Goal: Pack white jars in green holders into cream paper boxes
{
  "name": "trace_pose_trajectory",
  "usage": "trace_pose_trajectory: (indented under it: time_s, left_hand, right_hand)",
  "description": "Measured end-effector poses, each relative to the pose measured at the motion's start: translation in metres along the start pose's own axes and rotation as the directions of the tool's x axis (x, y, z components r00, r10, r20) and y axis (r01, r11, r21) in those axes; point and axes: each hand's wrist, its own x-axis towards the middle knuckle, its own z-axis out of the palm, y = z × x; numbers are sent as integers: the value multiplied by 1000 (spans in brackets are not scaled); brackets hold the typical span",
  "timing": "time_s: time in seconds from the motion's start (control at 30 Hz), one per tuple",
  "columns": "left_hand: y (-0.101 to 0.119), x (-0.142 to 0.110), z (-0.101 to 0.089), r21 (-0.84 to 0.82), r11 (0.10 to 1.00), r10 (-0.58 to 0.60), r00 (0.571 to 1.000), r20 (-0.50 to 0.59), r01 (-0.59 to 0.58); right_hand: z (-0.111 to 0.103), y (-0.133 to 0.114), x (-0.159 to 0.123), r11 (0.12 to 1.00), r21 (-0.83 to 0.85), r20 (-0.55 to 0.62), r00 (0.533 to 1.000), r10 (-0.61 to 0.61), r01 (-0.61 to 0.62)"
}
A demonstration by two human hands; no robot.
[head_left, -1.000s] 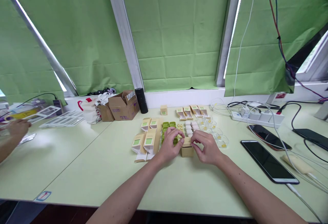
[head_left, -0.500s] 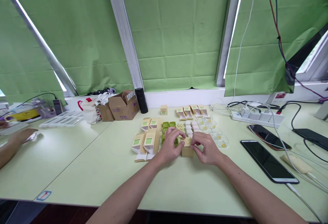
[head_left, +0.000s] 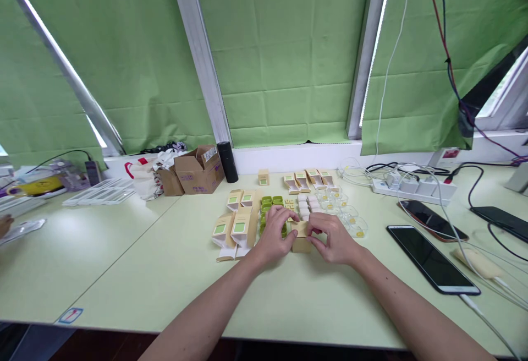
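A small kraft cardboard box [head_left: 301, 244] stands on the table between my two hands. My left hand [head_left: 277, 233] curls its fingers around the box's left side and top edge. From the other side my right hand [head_left: 332, 236] pinches the box's upper right edge. Its top flap looks folded down. Just left and behind are green square cups [head_left: 267, 200], partly covered by my left hand. Beside them lie small yellow pieces [head_left: 289, 203], white and pinkish blocks [head_left: 304, 204], and clear plastic cups [head_left: 358, 227] at the right.
Open kraft boxes [head_left: 243, 226] stand at left, more boxes [head_left: 307, 179] behind, and one closed box [head_left: 263, 177] farther back. Phones [head_left: 433, 259], cables and a power strip [head_left: 412, 189] occupy the right. A brown carton [head_left: 200, 171] and black cylinder [head_left: 227, 162] stand by the wall.
My hands and the box stay almost in place. At far left, another person's hand has drawn back toward the edge, leaving a clear packet on the table.
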Motion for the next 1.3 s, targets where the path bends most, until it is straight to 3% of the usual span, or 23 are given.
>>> trace_pose_trajectory:
  time_s: [0.23, 0.5, 0.8, 1.07, 1.3]
  left_hand:
    - [0, 0, -2, 51, 998, -27, 999, -36, 29]
    - [-3, 1, -1, 66, 996, -49, 987, -153, 60]
    - [-5, 1, 1, 84, 993, -65, 988, -139, 77]
    - [-4, 1, 1, 89, 995, -37, 988, -152, 51]
    - [-4, 0, 3, 104, 994, 37, 989, -140, -23]
  right_hand:
    - [-11, -3, 3, 998, -35, 35, 997, 62, -61]
    - [-6, 1, 3, 994, -90, -41, 997, 59, -63]
    - [-8, -7, 4, 996, -85, 44, 998, 44, -40]
    - [-4, 0, 3, 981, -188, 11, 999, 46, -43]
    - [2, 9, 3, 928, -352, -42, 992, 115, -122]
